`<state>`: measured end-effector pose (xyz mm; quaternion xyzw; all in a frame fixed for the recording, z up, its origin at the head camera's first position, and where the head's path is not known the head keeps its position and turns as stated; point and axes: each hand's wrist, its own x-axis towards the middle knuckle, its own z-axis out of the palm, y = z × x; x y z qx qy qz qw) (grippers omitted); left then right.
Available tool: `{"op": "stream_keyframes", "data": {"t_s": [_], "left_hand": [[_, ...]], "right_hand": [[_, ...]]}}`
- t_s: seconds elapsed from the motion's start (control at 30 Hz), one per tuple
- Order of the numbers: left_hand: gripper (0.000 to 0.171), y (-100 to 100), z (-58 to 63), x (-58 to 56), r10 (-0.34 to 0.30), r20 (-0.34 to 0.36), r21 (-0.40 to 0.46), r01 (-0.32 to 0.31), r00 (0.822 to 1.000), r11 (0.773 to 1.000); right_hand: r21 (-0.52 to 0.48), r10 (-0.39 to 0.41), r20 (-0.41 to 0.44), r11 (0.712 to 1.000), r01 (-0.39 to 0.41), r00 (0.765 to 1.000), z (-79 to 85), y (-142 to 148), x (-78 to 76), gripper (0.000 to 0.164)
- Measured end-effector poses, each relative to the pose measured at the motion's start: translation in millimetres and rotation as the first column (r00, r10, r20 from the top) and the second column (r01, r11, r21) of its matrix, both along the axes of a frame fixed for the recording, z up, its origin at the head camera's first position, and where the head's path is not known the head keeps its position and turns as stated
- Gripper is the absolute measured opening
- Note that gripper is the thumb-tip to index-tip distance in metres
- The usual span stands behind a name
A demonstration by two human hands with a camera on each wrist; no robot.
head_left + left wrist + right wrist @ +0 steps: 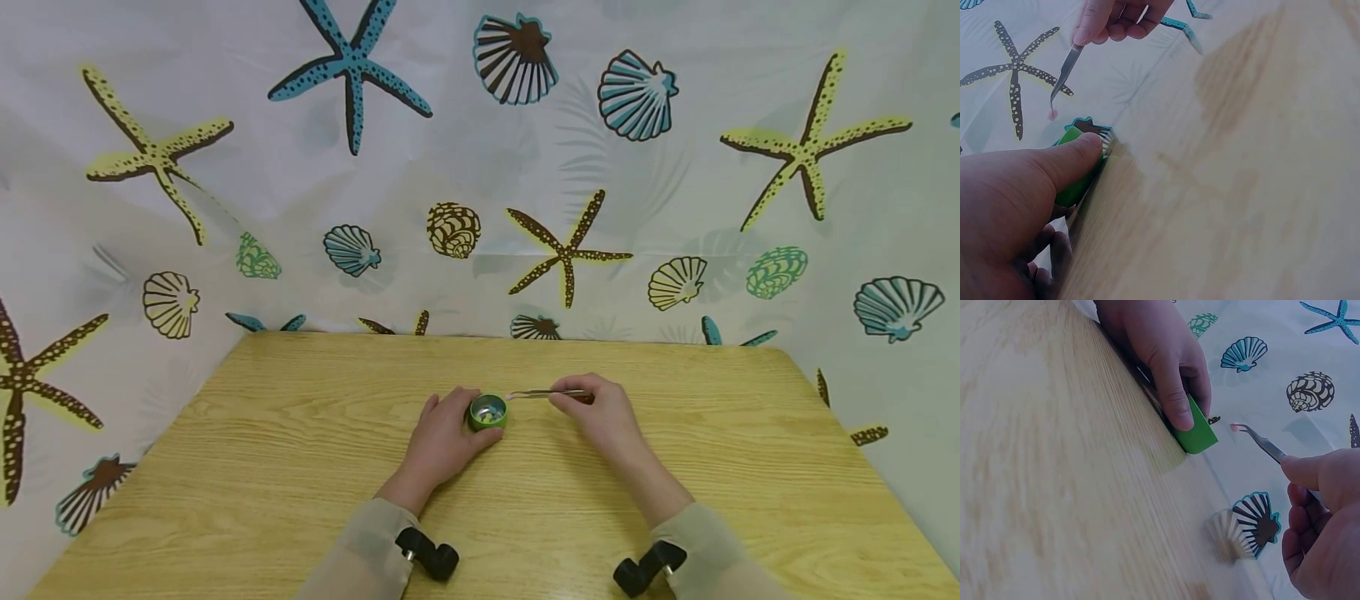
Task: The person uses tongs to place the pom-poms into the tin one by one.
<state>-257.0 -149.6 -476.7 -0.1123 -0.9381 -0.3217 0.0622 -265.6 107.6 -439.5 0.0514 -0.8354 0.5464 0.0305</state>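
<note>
A small round green cup (pixel 489 412) stands on the wooden table, with a few small pale and yellow bits on its silvery inside. My left hand (pixel 447 439) grips the cup, its thumb on the near side and fingers on the far side. Between thumb and fingers my right hand (pixel 600 414) pinches a pair of metal tweezers (pixel 1067 72), which points left toward the cup. A tiny pink piece (pixel 1235 427) is held at the bent tips of the tweezers, just right of the cup's rim and above the table.
The wooden table (pixel 285 467) spreads out around both hands. Behind it and along both sides hangs a white cloth (pixel 420 175) printed with starfish and shells. A black mount (pixel 427 553) is fixed at the left sleeve, another black mount (pixel 648 568) at the right.
</note>
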Motion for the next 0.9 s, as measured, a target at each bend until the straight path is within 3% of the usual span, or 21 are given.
{"op": "stream_keyframes", "data": {"t_s": [0.9], "left_hand": [[0.066,1,-1.6,-1.3,0.006,-0.019,-0.010,-0.006,1.000,1.000]], "right_hand": [[0.034,0.027,0.008,0.999,-0.027,1.000,-9.1,-21,-0.2,0.007]]}}
